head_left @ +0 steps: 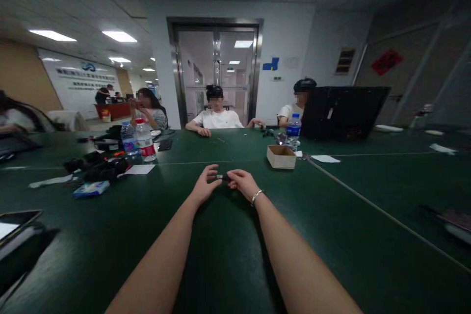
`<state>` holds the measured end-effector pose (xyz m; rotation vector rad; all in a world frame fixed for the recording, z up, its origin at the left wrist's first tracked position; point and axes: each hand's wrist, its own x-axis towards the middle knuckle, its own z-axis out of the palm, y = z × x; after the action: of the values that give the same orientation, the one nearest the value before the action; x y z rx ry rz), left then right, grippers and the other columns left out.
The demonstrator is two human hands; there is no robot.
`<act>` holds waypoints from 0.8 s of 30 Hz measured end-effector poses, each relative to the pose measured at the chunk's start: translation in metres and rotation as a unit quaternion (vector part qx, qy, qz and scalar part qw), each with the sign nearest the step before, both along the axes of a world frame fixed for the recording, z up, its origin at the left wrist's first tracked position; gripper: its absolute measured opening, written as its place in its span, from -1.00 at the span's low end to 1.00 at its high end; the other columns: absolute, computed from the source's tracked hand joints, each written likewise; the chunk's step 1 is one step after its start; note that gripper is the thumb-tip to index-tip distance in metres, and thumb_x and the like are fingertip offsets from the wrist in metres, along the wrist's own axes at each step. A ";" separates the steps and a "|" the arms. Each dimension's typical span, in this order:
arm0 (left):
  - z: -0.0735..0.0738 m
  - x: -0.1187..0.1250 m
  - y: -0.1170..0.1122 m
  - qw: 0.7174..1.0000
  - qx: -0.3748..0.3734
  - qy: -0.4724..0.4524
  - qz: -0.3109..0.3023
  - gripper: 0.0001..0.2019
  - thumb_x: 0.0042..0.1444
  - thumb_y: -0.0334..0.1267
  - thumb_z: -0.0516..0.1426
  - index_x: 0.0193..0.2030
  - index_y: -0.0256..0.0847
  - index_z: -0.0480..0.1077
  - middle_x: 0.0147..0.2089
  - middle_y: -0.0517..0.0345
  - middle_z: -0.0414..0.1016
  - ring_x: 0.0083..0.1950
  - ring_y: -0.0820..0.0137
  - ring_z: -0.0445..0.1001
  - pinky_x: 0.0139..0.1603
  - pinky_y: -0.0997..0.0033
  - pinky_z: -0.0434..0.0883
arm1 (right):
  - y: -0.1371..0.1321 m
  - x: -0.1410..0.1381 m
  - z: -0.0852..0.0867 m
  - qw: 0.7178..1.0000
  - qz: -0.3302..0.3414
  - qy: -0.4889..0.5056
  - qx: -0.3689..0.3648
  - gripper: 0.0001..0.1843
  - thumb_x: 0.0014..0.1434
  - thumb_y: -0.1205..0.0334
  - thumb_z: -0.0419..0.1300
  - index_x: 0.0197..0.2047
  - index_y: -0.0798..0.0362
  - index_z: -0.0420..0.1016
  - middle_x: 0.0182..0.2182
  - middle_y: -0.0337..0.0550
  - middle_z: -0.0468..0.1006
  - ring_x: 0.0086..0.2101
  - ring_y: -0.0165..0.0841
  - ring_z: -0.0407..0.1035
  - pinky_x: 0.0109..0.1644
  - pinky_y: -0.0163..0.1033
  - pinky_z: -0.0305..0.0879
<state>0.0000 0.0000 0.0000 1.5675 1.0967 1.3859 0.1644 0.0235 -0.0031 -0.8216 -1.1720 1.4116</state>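
Small dark piece (222, 177) is being pinched mid-frame by right fingers (233, 174), left fingers (211, 167) curving parted beside it, seemingly for steadying.

Far edge of table (228, 255): co-worker (218, 118) seated behind, doors (235, 73) beyond.
Mid-table: small item (221, 176) between left hand (203, 186) and right hand (244, 183).
Right half: box (281, 159) before bottle (293, 130), monitor (342, 113) to their right.
Left half: two bottles (146, 142) toward far edge, packet (91, 189) nearer.

On a green table (224, 250), two bottles (146, 144) stand beside black gear (101, 170) at left, a small box (281, 161) sits near another bottle (293, 130) and a monitor (346, 110), and a person (220, 118) sits before glass doors (236, 71).
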 end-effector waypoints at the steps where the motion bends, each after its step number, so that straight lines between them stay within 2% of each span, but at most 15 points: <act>1: -0.002 0.000 0.004 0.999 -0.036 -0.002 0.016 -0.40 -0.18 -0.07 0.24 0.04 -0.18 0.23 -0.08 -0.01 0.36 -0.17 0.38 0.41 -0.23 0.44 0.35 | 0.000 0.000 0.000 1.000 0.001 -0.001 -0.001 -0.75 -0.09 0.24 0.35 -0.38 0.21 0.42 -0.60 -0.19 0.46 -0.65 -0.51 0.34 -0.63 -0.49 0.29; 4: -0.005 0.000 0.010 0.994 -0.101 0.016 0.035 -0.51 -0.03 0.10 0.07 -0.15 -0.31 0.33 -0.30 0.01 0.42 -0.39 0.42 0.40 -0.43 0.47 0.32 | -0.001 -0.001 0.002 1.000 0.003 -0.001 -0.005 -0.76 -0.10 0.25 0.35 -0.39 0.21 0.43 -0.59 -0.18 0.47 -0.64 -0.50 0.35 -0.63 -0.49 0.29; 6: -0.004 0.000 0.010 0.992 -0.111 0.061 0.018 -0.51 0.03 0.14 -0.03 -0.35 -0.34 0.36 -0.49 0.10 0.36 -0.51 0.47 0.32 -0.51 0.51 0.25 | -0.001 0.000 0.003 1.000 0.006 0.001 -0.009 -0.78 -0.09 0.28 0.35 -0.39 0.21 0.43 -0.60 -0.17 0.47 -0.63 -0.50 0.35 -0.63 -0.49 0.28; 7: -0.003 0.000 0.008 0.992 -0.100 0.077 0.005 -0.54 0.03 0.12 -0.02 -0.38 -0.33 0.36 -0.52 0.14 0.33 -0.54 0.50 0.28 -0.53 0.52 0.22 | -0.001 0.000 0.003 1.000 0.006 0.003 -0.011 -0.79 -0.08 0.29 0.34 -0.39 0.21 0.43 -0.60 -0.17 0.46 -0.64 -0.50 0.35 -0.63 -0.50 0.28; 9: 0.000 0.000 0.004 0.995 -0.064 0.076 -0.017 -0.62 -0.06 0.02 0.13 -0.26 -0.29 0.36 -0.44 0.18 0.34 -0.52 0.53 0.27 -0.52 0.55 0.21 | -0.001 0.001 0.003 1.000 0.006 0.010 -0.013 -0.81 -0.06 0.30 0.33 -0.39 0.21 0.43 -0.61 -0.17 0.46 -0.64 -0.50 0.35 -0.63 -0.50 0.27; 12: 0.003 0.000 0.002 0.997 -0.059 0.038 -0.013 -0.44 -0.19 -0.10 0.24 -0.01 -0.21 0.24 -0.23 0.11 0.37 -0.40 0.50 0.34 -0.46 0.55 0.25 | -0.001 0.003 0.004 1.000 0.011 0.016 -0.013 -0.82 -0.05 0.32 0.32 -0.38 0.22 0.43 -0.59 -0.16 0.47 -0.63 -0.50 0.35 -0.63 -0.50 0.27; 14: 0.002 0.001 0.003 0.994 -0.101 0.042 -0.002 -0.52 -0.06 0.01 0.12 -0.07 -0.29 0.29 -0.26 0.04 0.39 -0.42 0.47 0.35 -0.50 0.52 0.24 | -0.002 0.003 0.004 1.000 0.011 0.011 -0.016 -0.82 -0.05 0.33 0.32 -0.38 0.22 0.43 -0.59 -0.16 0.47 -0.62 -0.50 0.36 -0.62 -0.50 0.27; 16: 0.001 0.001 0.005 0.990 -0.120 0.077 -0.001 -0.53 0.05 0.09 -0.04 -0.27 -0.35 0.36 -0.40 0.03 0.39 -0.49 0.47 0.31 -0.52 0.50 0.21 | -0.003 0.003 0.004 1.000 0.010 0.006 -0.018 -0.82 -0.05 0.33 0.32 -0.37 0.22 0.43 -0.58 -0.17 0.46 -0.62 -0.50 0.36 -0.62 -0.50 0.28; 18: -0.001 0.001 0.007 0.990 -0.095 0.101 -0.010 -0.57 0.03 0.07 0.00 -0.36 -0.35 0.35 -0.44 0.05 0.39 -0.49 0.48 0.30 -0.49 0.49 0.23 | -0.003 0.003 0.004 1.000 0.011 0.004 -0.016 -0.82 -0.05 0.33 0.32 -0.37 0.22 0.43 -0.58 -0.17 0.46 -0.62 -0.51 0.35 -0.61 -0.50 0.28; 20: -0.002 0.001 0.007 0.994 -0.067 0.090 -0.020 -0.63 -0.11 -0.08 0.19 -0.24 -0.31 0.33 -0.27 0.02 0.42 -0.39 0.46 0.36 -0.42 0.51 0.27 | -0.003 0.003 0.004 1.000 0.012 0.004 -0.013 -0.82 -0.05 0.33 0.32 -0.37 0.22 0.43 -0.58 -0.17 0.46 -0.62 -0.51 0.35 -0.62 -0.50 0.27; 22: -0.002 0.001 0.006 0.995 -0.075 0.059 -0.014 -0.47 -0.23 -0.18 0.27 -0.07 -0.27 0.25 -0.06 -0.05 0.36 -0.26 0.41 0.39 -0.39 0.51 0.30 | -0.003 0.003 0.004 1.000 0.010 0.002 -0.013 -0.83 -0.04 0.34 0.31 -0.37 0.22 0.43 -0.58 -0.16 0.46 -0.62 -0.51 0.35 -0.62 -0.50 0.27; 24: -0.001 0.001 0.006 0.993 -0.106 0.047 0.000 -0.48 -0.14 -0.10 0.21 -0.03 -0.27 0.24 0.00 -0.11 0.32 -0.23 0.36 0.40 -0.40 0.48 0.32 | -0.002 0.003 0.004 1.000 0.009 -0.003 -0.015 -0.84 -0.03 0.35 0.30 -0.37 0.22 0.43 -0.58 -0.16 0.46 -0.62 -0.50 0.35 -0.62 -0.50 0.27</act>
<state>0.0008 0.0055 -0.0006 1.4906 1.2565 1.1639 0.1673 0.0213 0.0007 -0.8390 -1.1688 1.4452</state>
